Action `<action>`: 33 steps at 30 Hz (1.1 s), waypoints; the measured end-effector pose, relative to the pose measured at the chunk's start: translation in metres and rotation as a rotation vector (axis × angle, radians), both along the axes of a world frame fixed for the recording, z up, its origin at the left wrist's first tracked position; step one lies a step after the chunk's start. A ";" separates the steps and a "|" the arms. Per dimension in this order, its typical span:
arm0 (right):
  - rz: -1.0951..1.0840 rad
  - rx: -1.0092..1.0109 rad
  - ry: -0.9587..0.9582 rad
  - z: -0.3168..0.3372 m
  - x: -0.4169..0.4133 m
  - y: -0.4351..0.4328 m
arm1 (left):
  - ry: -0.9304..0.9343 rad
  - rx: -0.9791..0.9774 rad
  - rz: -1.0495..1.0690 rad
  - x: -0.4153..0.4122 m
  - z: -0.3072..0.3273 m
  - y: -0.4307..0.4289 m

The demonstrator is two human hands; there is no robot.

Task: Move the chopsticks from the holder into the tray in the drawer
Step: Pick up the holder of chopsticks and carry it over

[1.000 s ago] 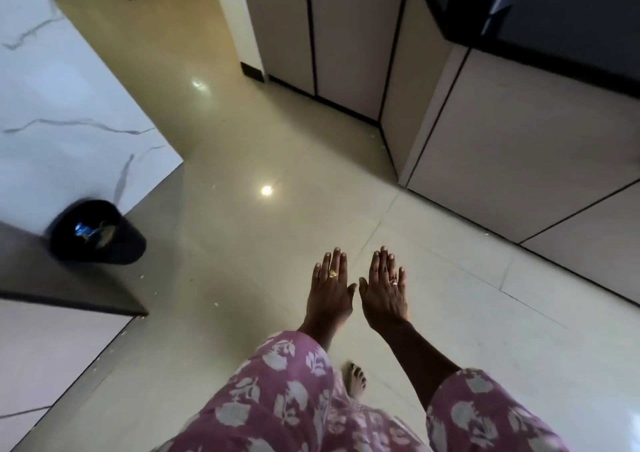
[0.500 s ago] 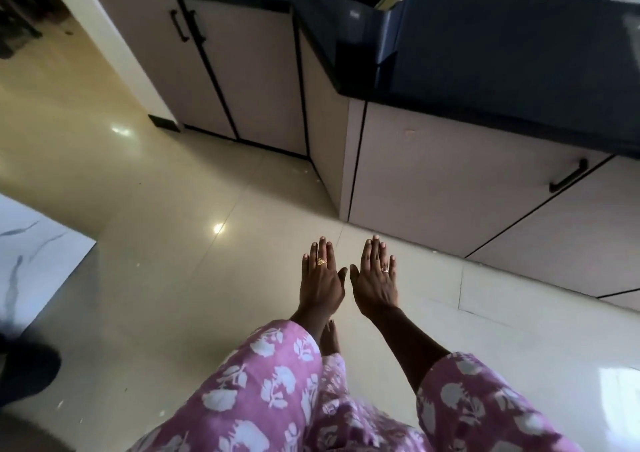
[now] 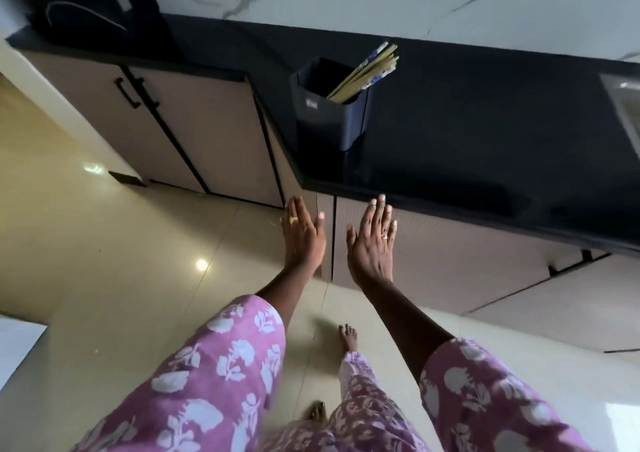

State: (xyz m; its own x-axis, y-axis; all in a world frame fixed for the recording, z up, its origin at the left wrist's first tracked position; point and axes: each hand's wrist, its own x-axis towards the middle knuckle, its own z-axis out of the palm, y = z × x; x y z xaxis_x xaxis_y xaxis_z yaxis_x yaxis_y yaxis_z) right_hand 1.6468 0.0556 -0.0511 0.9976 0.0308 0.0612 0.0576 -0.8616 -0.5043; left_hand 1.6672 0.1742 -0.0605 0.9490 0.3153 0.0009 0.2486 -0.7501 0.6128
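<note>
Plainly, in the head view, the task is only at its start: the left hand (image 3: pixel 303 235) and right hand (image 3: pixel 372 244) hang empty, fingers straight and loosely spread, just short of the counter (image 3: pixel 485 140) edge. The chopsticks (image 3: pixel 367 71) lean in the holder (image 3: pixel 329 119) on the counter (none out yet). No drawer is open and no tray shows, so the next move is probably to pull the handle (image 3: pixel 569 263).

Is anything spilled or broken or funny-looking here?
Nothing is spilled or broken. The chopsticks lean to one side in the dark holder, which stands upright near the corner of the counter. The left hand and right hand hold nothing.
</note>
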 end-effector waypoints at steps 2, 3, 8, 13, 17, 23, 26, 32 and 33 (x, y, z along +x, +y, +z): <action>-0.007 0.072 -0.037 0.011 0.044 0.003 | -0.089 -0.129 0.041 0.049 0.017 0.004; -0.010 0.117 -0.047 0.015 0.066 0.005 | -0.131 -0.200 0.072 0.073 0.025 0.006; 0.023 0.297 -0.060 0.033 0.145 0.019 | -0.185 -0.555 0.205 0.168 0.054 0.014; 0.082 0.404 -0.037 0.033 0.184 0.027 | -0.147 -0.885 0.278 0.221 0.064 0.027; 0.083 0.518 -0.007 0.035 0.191 0.034 | -0.184 -0.935 0.299 0.226 0.059 0.025; 0.114 0.688 0.025 0.038 0.180 0.038 | -0.275 -0.903 0.382 0.223 0.072 0.015; 0.099 0.716 0.026 0.040 0.162 0.037 | -0.303 -0.907 0.404 0.206 0.075 0.012; 0.114 0.743 0.020 0.041 0.099 0.034 | -0.366 -0.973 0.385 0.143 0.081 0.008; 0.117 0.742 0.017 0.040 0.086 0.034 | -0.381 -0.977 0.394 0.128 0.082 0.009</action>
State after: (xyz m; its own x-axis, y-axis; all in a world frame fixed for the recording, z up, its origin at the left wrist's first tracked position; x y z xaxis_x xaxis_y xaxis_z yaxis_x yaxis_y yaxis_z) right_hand 1.7326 0.0898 -0.0108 0.9914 0.0932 0.0913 0.1144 -0.2840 -0.9520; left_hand 1.7953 0.1834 0.0218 0.7735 0.6177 -0.1419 0.0328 0.1847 0.9823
